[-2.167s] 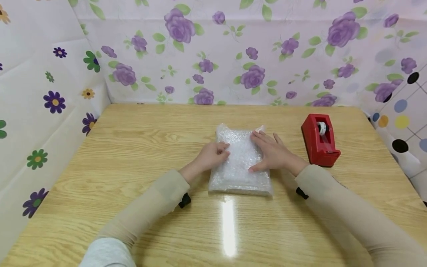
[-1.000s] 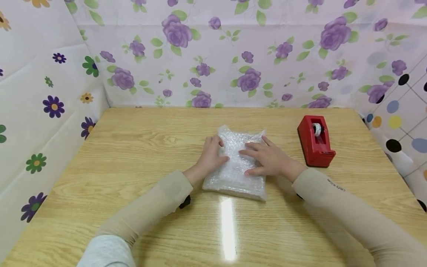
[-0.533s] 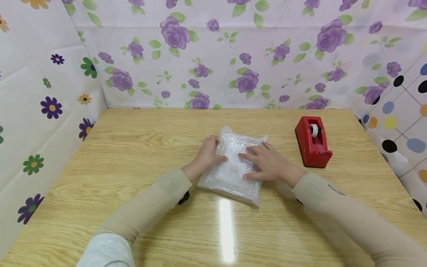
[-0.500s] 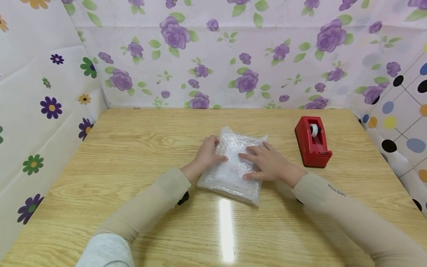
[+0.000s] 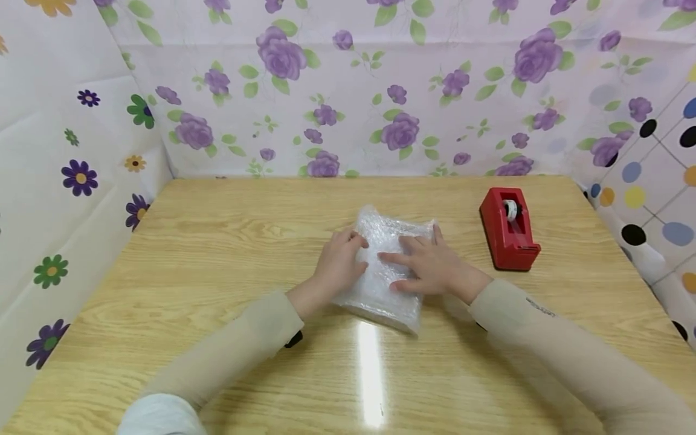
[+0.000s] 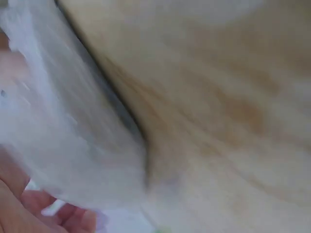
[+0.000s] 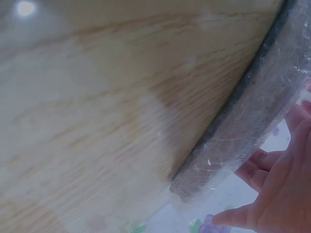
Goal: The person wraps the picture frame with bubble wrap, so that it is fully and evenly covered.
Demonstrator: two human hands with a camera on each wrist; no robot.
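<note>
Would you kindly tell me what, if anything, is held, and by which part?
The left hand touches the wrapped package at its left side; whether it grips cannot be told. The right hand rests spread on top, gripping nothing.

Screened-off tabletop workspace, packing-desk type; wider room (home, office, shop) can't be told. Landmark: light-brown wood-grain tabletop [image 5: 234, 241]. Behind it: creased pale-pink sheet with purple roses [image 5: 402, 130]. Left of it: white sheet with multicoloured daisies [image 5: 65, 211]. Right of it: white sheet with dark grid lines and coloured dots [image 5: 658, 199]. On it, right rear: red block-shaped tape dispenser [image 5: 504, 235]. Around its middle: clear, crinkled plastic-wrapped flat packet [image 5: 375, 299]. Near its front: bright glare strip [image 5: 371, 374].
</note>
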